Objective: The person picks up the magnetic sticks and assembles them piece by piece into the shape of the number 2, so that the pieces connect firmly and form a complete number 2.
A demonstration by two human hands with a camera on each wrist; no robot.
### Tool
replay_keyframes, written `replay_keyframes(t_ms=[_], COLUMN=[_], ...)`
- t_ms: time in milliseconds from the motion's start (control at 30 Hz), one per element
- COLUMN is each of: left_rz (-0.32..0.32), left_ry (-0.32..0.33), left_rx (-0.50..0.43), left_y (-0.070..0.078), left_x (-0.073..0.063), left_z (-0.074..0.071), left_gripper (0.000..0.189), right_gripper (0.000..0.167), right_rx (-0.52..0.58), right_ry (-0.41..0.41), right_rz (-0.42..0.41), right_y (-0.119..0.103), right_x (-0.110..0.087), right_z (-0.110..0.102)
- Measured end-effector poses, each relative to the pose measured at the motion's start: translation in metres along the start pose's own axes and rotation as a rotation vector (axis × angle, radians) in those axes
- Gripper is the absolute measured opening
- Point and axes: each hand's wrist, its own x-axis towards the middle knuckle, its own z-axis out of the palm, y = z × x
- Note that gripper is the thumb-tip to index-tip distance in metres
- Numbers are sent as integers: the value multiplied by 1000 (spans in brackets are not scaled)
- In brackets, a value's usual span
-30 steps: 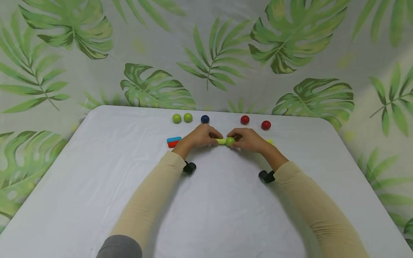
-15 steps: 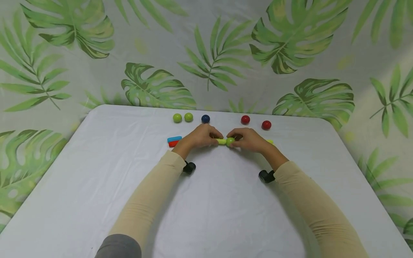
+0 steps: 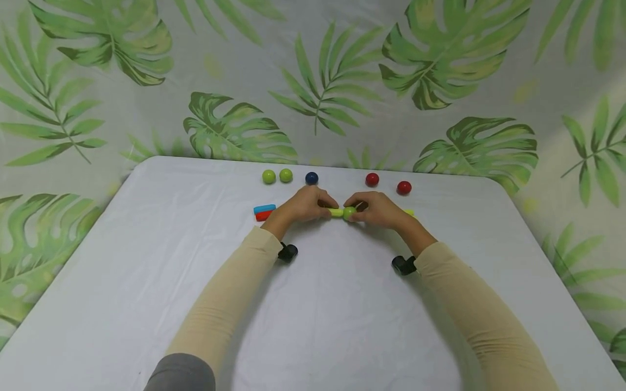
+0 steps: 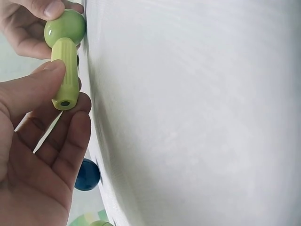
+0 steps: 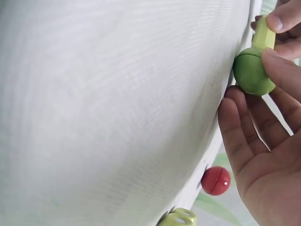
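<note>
Left hand: thumb and fingers pinch a ridged yellow-green rod, a dark round spot showing at its near end.
Right hand: thumb and fingertips grip a glossy green ball at the other end of the rod.
Rod and ball: end to end and touching, between the two hands above the far half of the worktop; whether either rests on the cloth is hard to tell.
Wrists: a small black camera at the left, another black camera at the right, below beige sleeves.
Beside the left wrist: a blue rod and a red rod lie side by side, the red one partly covered by the arm.
Beyond the right hand: yellow-green pieces, mostly hidden from the head view, pale spots on their ends.
Far edge: two lime balls sit near each other, with a dark blue ball just behind the left hand; two red balls stand apart on the right.
Backdrop: a pale leaf-print cloth hangs behind the white-covered worktop.
</note>
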Motion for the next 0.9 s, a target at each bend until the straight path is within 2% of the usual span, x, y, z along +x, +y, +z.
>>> replay_keyframes(t_ms=[200,433,700,900], left_rz=[-7,-49,-61,-55], left_ry=[3,-28,-31,-81], left_rx=[-14,-62,-58,-10], left_y=[0,0,1,2], left_x=[0,0,0,3], left_z=[-1,-1,-2,0], left_gripper=[26,27,26,32], right_gripper=[33,31,32,32], right_rx=[2,9,33,42], right_ry=[1,2,-4,-9], right_rz=[15,28,43,54], right_y=[0,1,1,1], right_x=[2,3,5,3], right_z=[0,1,0,-1])
